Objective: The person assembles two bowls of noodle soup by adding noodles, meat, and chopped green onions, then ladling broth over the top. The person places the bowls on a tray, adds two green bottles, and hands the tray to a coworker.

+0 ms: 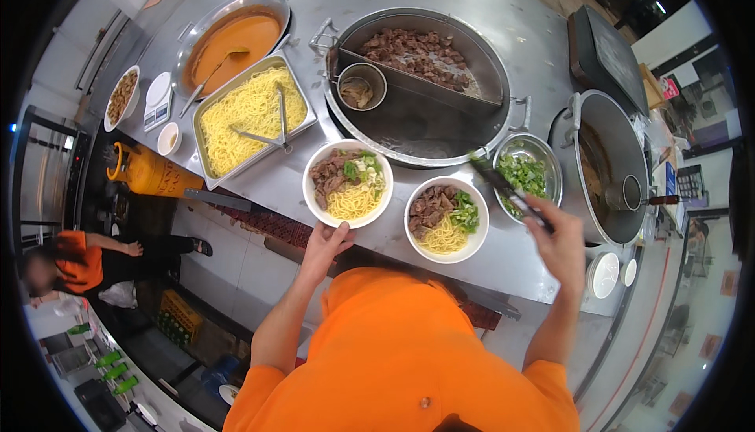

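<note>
My left hand (pixel 329 246) grips the near rim of a white bowl (pixel 313 213) at the table's front edge. Yellow noodles, brown meat pieces and chopped green onion fill that bowl. A second white bowl (pixel 448 258), with the same foods, stands just right of it, untouched. In my right hand (pixel 560 235) is a dark pair of tongs (pixel 507 188), slanting up and left, slightly blurred. Green bits show at its tip, beside a metal bowl (pixel 560 176) of chopped green onion (pixel 522 171).
Behind the bowls sits a large divided pot (pixel 417 149) with meat and a ladle cup. Left are a noodle tray (pixel 206 161) with metal tongs, a sauce pan (pixel 182 62) and a scale (pixel 157 102). A deep pot (pixel 578 196) stands right. Another person (pixel 82 255) is far left.
</note>
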A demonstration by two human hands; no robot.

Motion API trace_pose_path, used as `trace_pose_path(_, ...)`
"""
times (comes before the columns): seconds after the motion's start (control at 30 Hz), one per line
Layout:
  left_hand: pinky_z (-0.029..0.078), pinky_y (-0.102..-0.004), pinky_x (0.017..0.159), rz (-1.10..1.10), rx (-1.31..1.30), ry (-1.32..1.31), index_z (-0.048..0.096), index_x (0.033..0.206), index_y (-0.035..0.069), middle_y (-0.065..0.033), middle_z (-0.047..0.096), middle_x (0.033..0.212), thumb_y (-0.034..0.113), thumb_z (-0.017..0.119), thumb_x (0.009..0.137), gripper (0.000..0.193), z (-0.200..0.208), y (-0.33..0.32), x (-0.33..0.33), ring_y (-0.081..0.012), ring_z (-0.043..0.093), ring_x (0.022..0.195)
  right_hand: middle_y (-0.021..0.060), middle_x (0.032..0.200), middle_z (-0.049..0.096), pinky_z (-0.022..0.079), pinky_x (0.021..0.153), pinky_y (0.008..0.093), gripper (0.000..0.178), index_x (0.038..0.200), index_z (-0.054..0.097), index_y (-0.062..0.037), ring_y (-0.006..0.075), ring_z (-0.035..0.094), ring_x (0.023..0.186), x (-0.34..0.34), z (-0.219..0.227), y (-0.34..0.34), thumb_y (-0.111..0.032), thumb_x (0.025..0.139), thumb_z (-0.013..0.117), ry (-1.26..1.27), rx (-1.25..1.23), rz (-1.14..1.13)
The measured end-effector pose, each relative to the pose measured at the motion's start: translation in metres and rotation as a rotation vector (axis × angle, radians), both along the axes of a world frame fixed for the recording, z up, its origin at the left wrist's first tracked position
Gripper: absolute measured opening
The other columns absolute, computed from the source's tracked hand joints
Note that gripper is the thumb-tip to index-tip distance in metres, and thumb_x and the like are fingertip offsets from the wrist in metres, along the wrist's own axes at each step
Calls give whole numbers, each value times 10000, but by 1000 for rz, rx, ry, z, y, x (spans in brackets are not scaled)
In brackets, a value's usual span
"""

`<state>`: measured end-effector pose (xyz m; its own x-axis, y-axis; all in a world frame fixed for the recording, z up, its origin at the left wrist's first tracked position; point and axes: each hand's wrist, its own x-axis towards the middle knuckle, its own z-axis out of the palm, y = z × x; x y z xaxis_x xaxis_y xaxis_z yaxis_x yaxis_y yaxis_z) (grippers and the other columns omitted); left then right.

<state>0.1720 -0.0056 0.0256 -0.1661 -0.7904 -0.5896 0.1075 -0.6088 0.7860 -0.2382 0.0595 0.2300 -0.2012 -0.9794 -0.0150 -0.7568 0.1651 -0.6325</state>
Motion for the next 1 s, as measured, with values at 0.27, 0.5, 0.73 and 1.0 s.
trace_pose_path(0.27,568,-466,1045,79,-41,191,226,1617,72,-154,441,1544,176,570,1041,678,-1,-22,18,-270,555,1343,180,1126,754,593,831,443,446,1338,686,-55,343,736,935,132,-94,-59,-152,905,736,313,-47,336)
trace_pose_path(0.5,535,-450,1069,44,-32,124,211,1642,82,-152,451,1542,163,561,1014,724,-12,-32,30,-277,560,1346,197,1258,718,569,944,450,513,1407,632,-60,371,705,1084,150,-88,-58,-187,920,730,367,-29,236)
trace_pose_path(0.73,499,-420,1081,-2,-159,67,190,1661,32,-205,432,1579,170,610,1007,790,-13,-45,54,-278,517,1386,207,1294,707,559,948,466,488,1396,640,-64,383,700,1092,164,-86,-56,-165,926,720,344,25,149)
trace_pose_path(1.0,504,-395,1072,-193,-132,121,212,1649,2,-215,452,1552,132,604,1015,756,-16,-82,83,-279,555,1343,208,1279,700,549,929,458,530,1420,609,-51,384,692,1082,203,-75,-37,-158,917,739,377,18,17)
